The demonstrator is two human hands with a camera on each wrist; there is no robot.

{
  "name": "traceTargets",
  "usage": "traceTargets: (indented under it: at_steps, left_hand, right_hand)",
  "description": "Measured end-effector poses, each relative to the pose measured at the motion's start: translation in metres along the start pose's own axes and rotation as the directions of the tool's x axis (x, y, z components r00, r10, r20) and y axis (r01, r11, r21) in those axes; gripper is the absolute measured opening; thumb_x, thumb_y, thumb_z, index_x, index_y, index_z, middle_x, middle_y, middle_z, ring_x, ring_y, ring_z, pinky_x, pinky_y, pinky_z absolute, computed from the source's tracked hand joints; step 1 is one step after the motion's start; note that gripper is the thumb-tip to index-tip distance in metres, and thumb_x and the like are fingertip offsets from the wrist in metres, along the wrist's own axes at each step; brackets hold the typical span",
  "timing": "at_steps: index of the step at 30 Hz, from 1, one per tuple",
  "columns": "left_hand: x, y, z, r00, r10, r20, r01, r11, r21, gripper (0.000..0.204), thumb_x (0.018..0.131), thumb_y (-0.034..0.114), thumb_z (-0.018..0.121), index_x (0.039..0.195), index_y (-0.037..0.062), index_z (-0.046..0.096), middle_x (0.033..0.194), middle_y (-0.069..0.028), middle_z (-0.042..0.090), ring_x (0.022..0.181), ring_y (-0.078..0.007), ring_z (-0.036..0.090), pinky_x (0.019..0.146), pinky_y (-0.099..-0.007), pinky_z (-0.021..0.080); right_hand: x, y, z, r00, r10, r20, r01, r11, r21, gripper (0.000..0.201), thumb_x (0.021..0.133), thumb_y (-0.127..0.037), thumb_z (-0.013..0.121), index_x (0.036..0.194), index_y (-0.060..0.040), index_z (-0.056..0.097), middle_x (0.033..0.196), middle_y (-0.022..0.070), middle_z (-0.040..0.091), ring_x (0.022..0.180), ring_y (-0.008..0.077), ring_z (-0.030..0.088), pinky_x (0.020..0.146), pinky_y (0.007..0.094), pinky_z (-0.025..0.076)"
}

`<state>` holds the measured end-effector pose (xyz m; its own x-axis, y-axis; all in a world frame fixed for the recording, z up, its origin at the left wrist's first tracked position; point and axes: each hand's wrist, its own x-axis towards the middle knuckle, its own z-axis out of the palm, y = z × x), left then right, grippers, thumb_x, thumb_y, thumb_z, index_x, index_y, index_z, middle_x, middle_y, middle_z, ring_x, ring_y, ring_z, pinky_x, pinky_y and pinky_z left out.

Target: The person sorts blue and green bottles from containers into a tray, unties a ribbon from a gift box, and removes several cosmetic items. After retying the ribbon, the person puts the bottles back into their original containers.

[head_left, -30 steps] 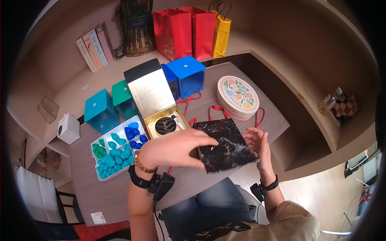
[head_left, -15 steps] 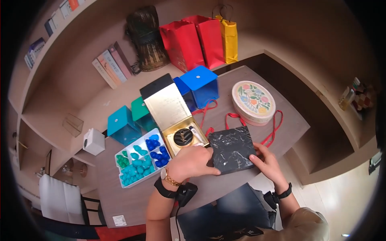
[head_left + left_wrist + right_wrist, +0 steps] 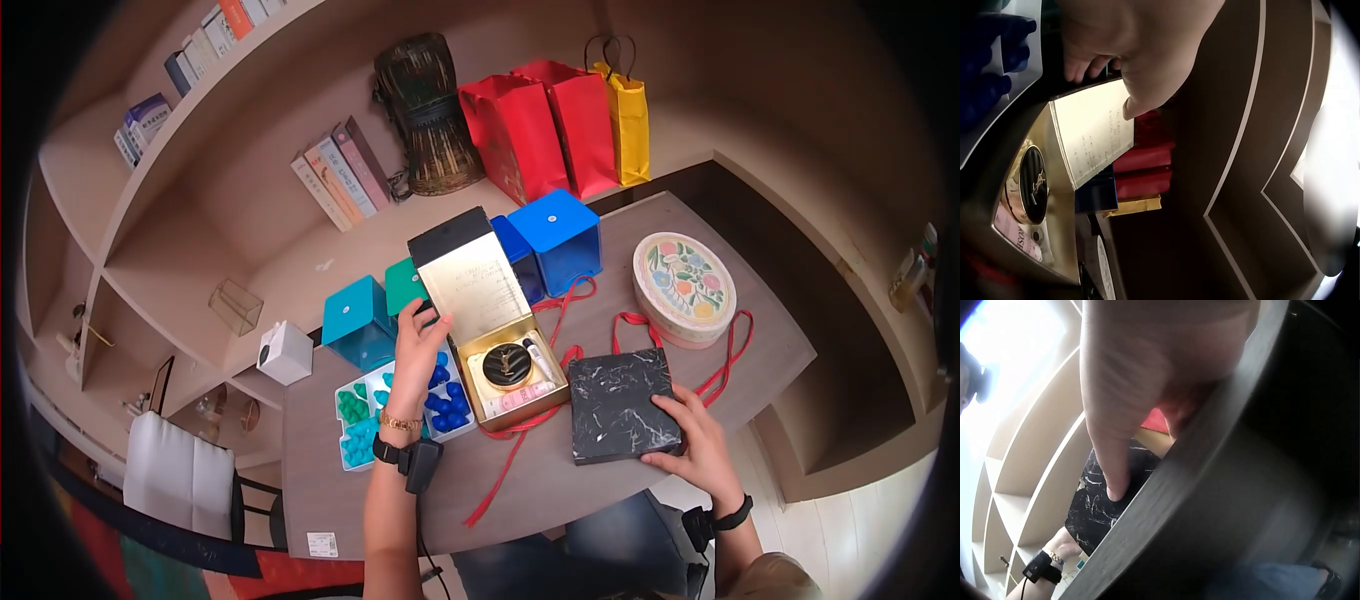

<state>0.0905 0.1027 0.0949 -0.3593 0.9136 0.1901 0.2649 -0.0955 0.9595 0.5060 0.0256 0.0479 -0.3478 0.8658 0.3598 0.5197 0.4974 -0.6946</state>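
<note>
My left hand (image 3: 420,345) is at the left edge of the raised lid (image 3: 470,285) of an open gift box (image 3: 530,405). In the left wrist view its thumb overlaps the lid's corner, the other fingers lying beyond the edge. Inside the gift box sit a round black compact (image 3: 507,367), a pink tube (image 3: 520,398) and a small dark-capped tube (image 3: 540,355). Near the table's front edge my right hand (image 3: 705,450) grips the right side of a flat black marbled box (image 3: 622,405). One right finger lies on the marbled top in the right wrist view.
A sectioned white tray (image 3: 348,466) of small blue, teal and green pieces stands left of the gift box. Behind are lidded teal (image 3: 358,325) and blue boxes (image 3: 568,255). An oval floral box (image 3: 685,285) and red ribbon (image 3: 495,500) lie around. Red bags (image 3: 515,130) stand behind.
My left hand has left the marbled box and moved up and left to the gift box's lid. My right hand stays on the marbled box. The head view has shifted, too.
</note>
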Motion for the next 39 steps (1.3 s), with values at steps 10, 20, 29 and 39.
traceTargets:
  at_steps: [10,20,29,39]
  left_hand:
    - [-0.04,0.008,-0.009,0.951,0.208,0.23,-0.215,0.977,0.006,0.03,0.089,-0.003,0.065,0.118,0.0012,0.065,0.116,-0.0075,0.066,0.116,-0.0194,0.062,0.101,-0.0306,0.048]
    - [-0.083,0.018,-0.03,0.643,0.267,0.718,-0.577,0.785,0.225,0.041,0.078,0.001,0.069,0.118,0.0094,0.067,0.146,-0.0109,0.056,0.148,-0.0363,0.038,0.121,-0.0525,0.03]
    - [-0.051,0.017,0.005,0.669,0.143,0.729,-0.687,0.493,0.533,0.129,0.061,0.077,0.083,0.159,0.0112,0.031,0.168,-0.0245,0.015,0.154,-0.0525,0.009,0.118,-0.0733,0.008]
    - [-0.045,0.006,0.005,0.603,0.059,0.795,-0.65,0.615,0.447,0.131,0.057,0.074,0.086,0.16,0.0142,0.031,0.168,-0.0245,0.013,0.152,-0.054,0.01,0.118,-0.0688,0.019]
  right_hand:
    - [0.003,-0.002,0.01,0.993,0.095,-0.076,-0.094,0.995,0.024,0.08,0.065,-0.024,0.093,0.138,-0.0165,0.061,0.14,0.0171,0.057,0.12,0.0367,0.063,0.092,0.0404,0.055]
    - [0.003,0.005,0.027,0.936,0.275,-0.218,-0.262,0.961,0.089,0.09,0.073,-0.012,0.088,0.151,-0.0086,0.045,0.134,0.0215,0.062,0.12,0.035,0.063,0.1,0.0434,0.051]
    - [0.001,0.013,0.035,0.926,0.241,-0.292,-0.267,0.962,-0.053,0.071,0.075,-0.018,0.084,0.137,0.0015,0.056,0.128,0.0234,0.065,0.119,0.0387,0.063,0.103,0.0439,0.048]
    - [0.002,0.011,0.046,0.903,0.215,-0.373,-0.305,0.931,-0.202,0.049,0.088,-0.019,0.076,0.129,0.0034,0.06,0.108,0.0213,0.068,0.1,0.0374,0.066,0.089,0.0443,0.051]
